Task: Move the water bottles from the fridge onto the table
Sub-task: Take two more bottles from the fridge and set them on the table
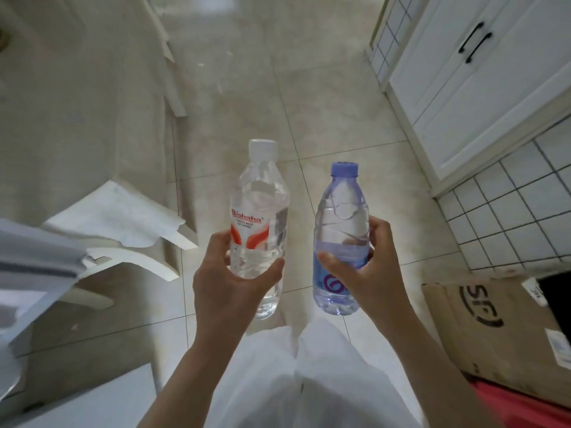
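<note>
Presently I see both hands raised in front of the body, each closed around one bottle, with both bottles upright and held apart above the tiled floor (324,97). My left hand (230,285) is wrapped around the lower middle of the taller clear bottle (259,223), thumb across the front and fingers behind; this bottle has a white cap (262,148) and a label printed in red, reading "Wahaha" above a red winged design, with smaller lines beneath that I cannot read. My right hand (367,270) grips the shorter bottle (341,239) about its middle, thumb pressed on the blue label band; it has a blue-violet cap (344,168) and a purple swirl logo low on the label, with no wording I can make out. Both bottles appear filled with clear water. To the left stands a surface draped in a pale cloth (77,118), with white chairs (129,217) beside it. At the lower right sits a cardboard box (482,332) marked "SF" in black, seen upside down. White cabinet doors (482,88) with black handles stand at the upper right, above a wall of small white tiles (513,211).
</note>
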Tool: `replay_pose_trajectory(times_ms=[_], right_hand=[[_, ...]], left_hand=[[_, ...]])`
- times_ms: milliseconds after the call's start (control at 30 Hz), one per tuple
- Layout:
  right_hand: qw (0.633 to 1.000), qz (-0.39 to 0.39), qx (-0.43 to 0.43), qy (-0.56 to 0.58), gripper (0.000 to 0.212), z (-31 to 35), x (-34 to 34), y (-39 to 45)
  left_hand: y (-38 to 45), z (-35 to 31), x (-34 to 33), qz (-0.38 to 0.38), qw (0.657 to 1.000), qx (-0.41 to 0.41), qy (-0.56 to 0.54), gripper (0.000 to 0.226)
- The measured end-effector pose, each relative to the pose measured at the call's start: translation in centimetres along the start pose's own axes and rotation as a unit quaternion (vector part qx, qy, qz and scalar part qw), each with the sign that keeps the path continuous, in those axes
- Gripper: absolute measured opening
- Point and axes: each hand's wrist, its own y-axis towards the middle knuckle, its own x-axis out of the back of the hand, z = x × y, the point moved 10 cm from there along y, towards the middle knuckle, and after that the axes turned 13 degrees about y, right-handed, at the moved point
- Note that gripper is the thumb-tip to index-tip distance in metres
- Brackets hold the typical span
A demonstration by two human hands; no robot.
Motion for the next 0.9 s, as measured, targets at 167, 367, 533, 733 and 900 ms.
replay_pose_trajectory(times_ms=[167,367,533,733,900], right_hand=[[1.0,0.015,-0.007,-0.008,0.072,0.4,-1.1,6.9],[0.996,0.081,-0.019,-0.016,0.082,0.5,-2.5,16.8],[0.987,0.156,-0.027,-0.012,0.086,2.0,-3.9,25.8],[0.971,0.236,-0.007,-0.026,0.081,5.0,-8.0,35.5],[0.956,0.287,0.013,-0.054,0.076,5.7,-14.4,40.8]], left_hand=[[6.1,-1.5,-1.5,-0.008,0.999,0.027,-0.018,0.062],[13.2,-3.8,-4.0,-0.051,0.995,0.073,-0.045,0.063],[18.5,-6.4,-4.8,-0.12,0.986,0.106,-0.055,0.064],[24.1,-7.8,-3.8,-0.203,0.965,0.156,-0.056,0.059],[27.9,-6.0,-1.5,-0.256,0.942,0.209,-0.057,0.066]])
